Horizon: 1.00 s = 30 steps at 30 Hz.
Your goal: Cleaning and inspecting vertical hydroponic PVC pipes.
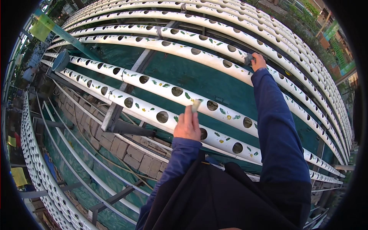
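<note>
My left hand (188, 125) is closed, its fingertips pinching a small pale, stubby piece (196, 105) that looks like foam or sponge. It is held above the second white pipe (157, 84) from me, between two of the round holes. My right arm stretches far forward. There my right hand (259, 62) is closed on a dark grey, crumpled wad (248, 59), perhaps a cloth or scrubber, pressed against a farther white pipe (216, 44). The exact kind of either held piece is unclear. Green and yellow leaf-shaped marks dot the pipes around the holes.
Many parallel white pipes with round holes run over metal supports (111, 115). Green sheeting (180, 69) lies beneath. A blue-green tub (61, 61) sits on the pipes at far left. Another rack (32, 145) stands at left, beyond a brick path (130, 153) crossed by a hose.
</note>
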Available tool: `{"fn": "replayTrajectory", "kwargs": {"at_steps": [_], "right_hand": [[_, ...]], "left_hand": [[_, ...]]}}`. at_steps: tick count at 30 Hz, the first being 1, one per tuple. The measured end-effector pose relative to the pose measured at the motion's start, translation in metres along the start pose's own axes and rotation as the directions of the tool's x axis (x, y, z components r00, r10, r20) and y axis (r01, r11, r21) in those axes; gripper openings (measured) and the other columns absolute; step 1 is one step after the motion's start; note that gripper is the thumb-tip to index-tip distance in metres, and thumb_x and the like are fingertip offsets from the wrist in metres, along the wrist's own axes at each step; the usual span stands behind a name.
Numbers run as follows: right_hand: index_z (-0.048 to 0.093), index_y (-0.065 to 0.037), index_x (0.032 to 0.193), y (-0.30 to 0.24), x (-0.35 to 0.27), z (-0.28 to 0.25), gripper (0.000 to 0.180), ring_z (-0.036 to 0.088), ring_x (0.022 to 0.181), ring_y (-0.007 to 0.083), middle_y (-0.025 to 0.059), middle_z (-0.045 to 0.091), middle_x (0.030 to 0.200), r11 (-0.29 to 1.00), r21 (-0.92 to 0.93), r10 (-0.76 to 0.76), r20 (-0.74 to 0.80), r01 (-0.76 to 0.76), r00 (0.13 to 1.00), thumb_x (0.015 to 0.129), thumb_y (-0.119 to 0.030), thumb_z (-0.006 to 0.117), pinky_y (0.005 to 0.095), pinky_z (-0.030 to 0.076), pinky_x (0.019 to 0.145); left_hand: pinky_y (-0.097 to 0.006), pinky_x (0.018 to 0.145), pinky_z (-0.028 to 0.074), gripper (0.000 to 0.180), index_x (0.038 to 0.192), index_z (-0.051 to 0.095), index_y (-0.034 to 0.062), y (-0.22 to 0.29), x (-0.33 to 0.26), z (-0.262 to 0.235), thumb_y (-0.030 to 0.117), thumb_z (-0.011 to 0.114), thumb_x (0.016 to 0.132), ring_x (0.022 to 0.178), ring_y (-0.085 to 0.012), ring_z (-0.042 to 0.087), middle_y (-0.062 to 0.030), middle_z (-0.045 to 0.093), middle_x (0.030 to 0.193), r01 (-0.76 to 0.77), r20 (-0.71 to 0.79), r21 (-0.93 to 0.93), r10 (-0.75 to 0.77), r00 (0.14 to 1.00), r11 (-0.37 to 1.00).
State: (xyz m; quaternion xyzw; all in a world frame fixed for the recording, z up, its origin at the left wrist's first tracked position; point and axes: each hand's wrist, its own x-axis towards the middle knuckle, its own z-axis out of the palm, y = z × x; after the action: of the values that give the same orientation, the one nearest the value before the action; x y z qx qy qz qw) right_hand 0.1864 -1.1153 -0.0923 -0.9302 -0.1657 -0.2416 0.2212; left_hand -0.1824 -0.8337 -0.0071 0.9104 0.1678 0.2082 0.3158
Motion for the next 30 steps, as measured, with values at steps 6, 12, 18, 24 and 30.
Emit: {"fn": "replayTrajectory", "kwargs": {"at_steps": [6,12,18,24,30], "right_hand": [[0.058,-0.015,0.108,-0.037,-0.029,-0.036,0.028,0.059,0.094,0.036,0.0147,0.063,0.1,0.907,0.149,0.396,0.017,-0.394,0.918,0.08,-0.015,0.06,0.0403,0.046,0.085],[0.035,-0.012,0.113,-0.083,-0.041,-0.04,0.038,0.057,0.096,0.0417,0.0213,0.057,0.1,0.943,0.208,0.283,-0.085,-0.261,0.955,0.083,-0.011,0.057,0.0438,0.043,0.082],[0.039,-0.008,0.111,-0.159,-0.006,-0.01,0.034,0.053,0.1,0.039,0.0167,0.051,0.106,0.977,0.215,0.001,0.0,-0.001,1.0,0.082,-0.002,0.056,0.041,0.043,0.082],[0.029,-0.012,0.139,-0.136,0.047,0.084,0.055,0.046,0.117,0.037,0.0173,0.035,0.14,0.909,-0.293,-0.226,0.253,0.297,0.941,0.09,-0.018,0.051,0.0479,0.034,0.102],[0.045,-0.006,0.126,-0.164,0.137,0.135,0.046,0.053,0.11,0.0353,0.0228,0.056,0.118,0.955,-0.141,0.296,0.533,-0.262,0.793,0.096,-0.04,0.034,0.039,0.04,0.094]], "left_hand": [[-0.042,0.053,0.047,0.027,0.117,0.051,0.0111,-0.088,0.061,-0.081,0.024,0.048,0.093,0.065,-0.0345,0.058,-0.0135,0.057,0.081,-0.063,-0.329,0.16,0.114,0.937,0.985],[-0.045,0.057,0.05,0.029,0.116,0.05,0.0142,-0.136,0.122,-0.074,0.031,0.043,0.095,0.07,-0.0343,0.062,-0.0147,0.059,0.083,-0.115,-0.112,0.375,0.168,0.979,0.92],[-0.045,0.061,0.048,0.031,0.119,0.05,0.013,-0.168,0.124,-0.055,0.03,0.043,0.094,0.074,-0.0346,0.061,-0.0146,0.06,0.089,-0.086,-0.066,0.348,0.116,0.991,0.934],[-0.044,0.061,0.047,0.029,0.119,0.049,0.0059,-0.151,0.124,-0.052,0.021,0.044,0.094,0.074,-0.0358,0.059,-0.0159,0.058,0.089,-0.133,-0.064,0.246,0.153,0.986,0.96],[-0.043,0.055,0.045,0.031,0.12,0.049,0.0051,-0.153,0.122,-0.056,0.017,0.047,0.091,0.065,-0.0352,0.056,-0.016,0.054,0.081,-0.104,-0.033,0.244,0.116,0.993,0.964]]}}
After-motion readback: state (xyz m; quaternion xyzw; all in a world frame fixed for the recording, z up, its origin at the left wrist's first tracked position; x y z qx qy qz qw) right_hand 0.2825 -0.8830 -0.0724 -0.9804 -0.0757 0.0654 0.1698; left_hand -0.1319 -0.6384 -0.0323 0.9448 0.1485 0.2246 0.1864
